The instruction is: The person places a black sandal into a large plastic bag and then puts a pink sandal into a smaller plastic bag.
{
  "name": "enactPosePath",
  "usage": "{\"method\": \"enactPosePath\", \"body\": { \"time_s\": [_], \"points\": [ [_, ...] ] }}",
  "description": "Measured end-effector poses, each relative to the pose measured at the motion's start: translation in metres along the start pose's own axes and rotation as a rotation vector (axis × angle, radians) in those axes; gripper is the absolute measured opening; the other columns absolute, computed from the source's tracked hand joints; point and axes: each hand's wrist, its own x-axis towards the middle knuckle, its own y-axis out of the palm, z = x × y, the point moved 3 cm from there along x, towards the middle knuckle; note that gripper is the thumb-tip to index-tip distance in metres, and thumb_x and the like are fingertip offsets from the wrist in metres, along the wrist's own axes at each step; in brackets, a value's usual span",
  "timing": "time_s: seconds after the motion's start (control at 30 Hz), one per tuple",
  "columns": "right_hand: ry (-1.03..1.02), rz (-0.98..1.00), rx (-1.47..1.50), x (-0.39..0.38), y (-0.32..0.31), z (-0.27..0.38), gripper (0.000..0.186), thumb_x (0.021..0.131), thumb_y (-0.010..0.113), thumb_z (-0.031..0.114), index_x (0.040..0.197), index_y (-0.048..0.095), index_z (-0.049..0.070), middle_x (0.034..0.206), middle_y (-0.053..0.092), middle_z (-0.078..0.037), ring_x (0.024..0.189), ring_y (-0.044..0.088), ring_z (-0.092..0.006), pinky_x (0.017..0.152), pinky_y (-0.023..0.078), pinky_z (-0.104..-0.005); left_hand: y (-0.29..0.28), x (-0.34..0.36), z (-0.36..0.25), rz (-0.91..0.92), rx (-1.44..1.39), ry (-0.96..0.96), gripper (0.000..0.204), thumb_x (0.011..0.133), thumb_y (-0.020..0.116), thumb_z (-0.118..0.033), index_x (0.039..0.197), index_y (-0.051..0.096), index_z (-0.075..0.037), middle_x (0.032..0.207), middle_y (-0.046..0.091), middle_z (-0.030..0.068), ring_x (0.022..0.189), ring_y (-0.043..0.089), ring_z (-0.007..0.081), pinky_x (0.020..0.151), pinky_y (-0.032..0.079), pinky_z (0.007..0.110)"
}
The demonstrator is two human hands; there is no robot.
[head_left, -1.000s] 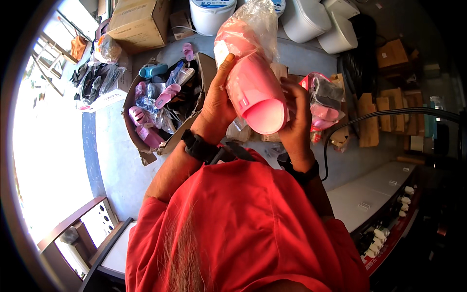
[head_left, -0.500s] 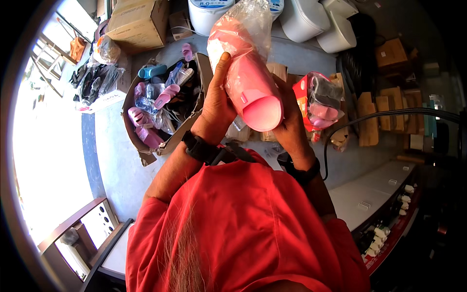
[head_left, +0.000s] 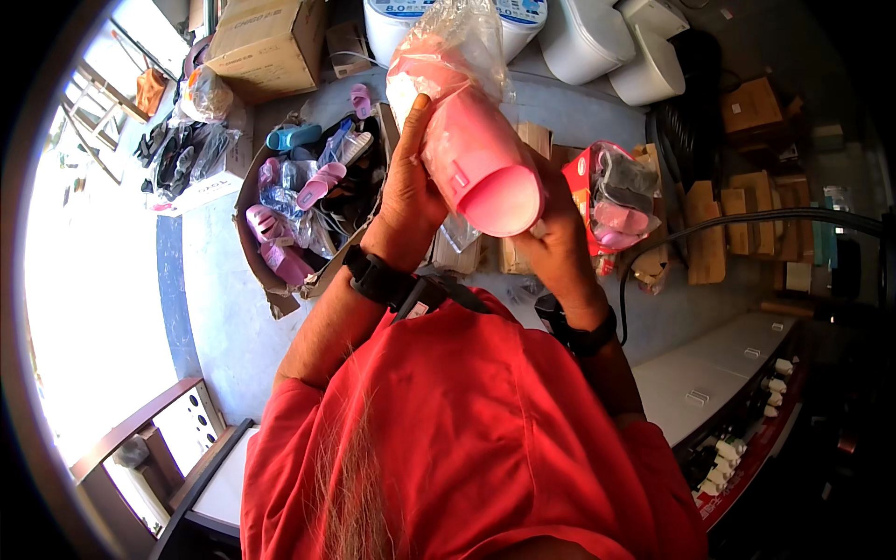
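While gripped by left hand [head_left: 411,201] and right hand [head_left: 558,245], pink slipper [head_left: 476,163] in clear bag [head_left: 453,42], beside red packet [head_left: 607,201].

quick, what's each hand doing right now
Left hand: closed on the pink slipper, gripping its side where the clear bag is pulled back.
Right hand: holding the slipper from below at its near end.

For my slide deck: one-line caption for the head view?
Both hands hold pink slippers in a clear bag above a box of sandals.
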Motion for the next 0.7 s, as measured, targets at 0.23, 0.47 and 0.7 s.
{"method": "enactPosePath", "body": {
  "time_s": [0.23, 0.47, 0.7],
  "points": [
    [0.087, 0.033, 0.143, 0.001, -0.002, 0.002, 0.052, 0.074, 0.068, 0.001, 0.123, 0.051, 0.003, 0.133, 0.046, -0.017, 0.124, 0.044, -0.0310, 0.098, 0.040, -0.0362, 0.008, 0.000, -0.001, -0.030, 0.090, 0.037, 0.051, 0.089, 0.057, -0.040, 0.124, 0.048, -0.003, 0.114, 0.058, 0.0112, 0.103, 0.057, 0.0229, 0.091, 0.047, 0.038],
    [0.516, -0.068, 0.737, 0.003, -0.026, -0.010, 0.061, 0.089, 0.060, 0.034, 0.133, 0.038, -0.002, 0.126, 0.050, -0.015, 0.116, 0.047, -0.0202, 0.098, 0.037, -0.0324, 0.006, 0.003, -0.011, -0.029, 0.303, 0.192, 0.042, 0.086, 0.065, -0.026, 0.117, 0.050, -0.001, 0.106, 0.061, 0.0082, 0.092, 0.061, 0.0177, 0.082, 0.050, 0.032],
    [0.443, 0.004, 0.633, 0.017, 0.003, -0.002, 0.079, 0.083, 0.068, 0.033, 0.138, 0.027, -0.005, 0.121, 0.052, -0.015, 0.113, 0.049, -0.0189, 0.095, 0.039, -0.0306, 0.007, 0.005, 0.002, -0.043, 0.503, 0.334, 0.045, 0.078, 0.075, -0.018, 0.112, 0.051, -0.002, 0.102, 0.060, 0.0059, 0.091, 0.059, 0.0143, 0.080, 0.048, 0.027]
  ]
}}
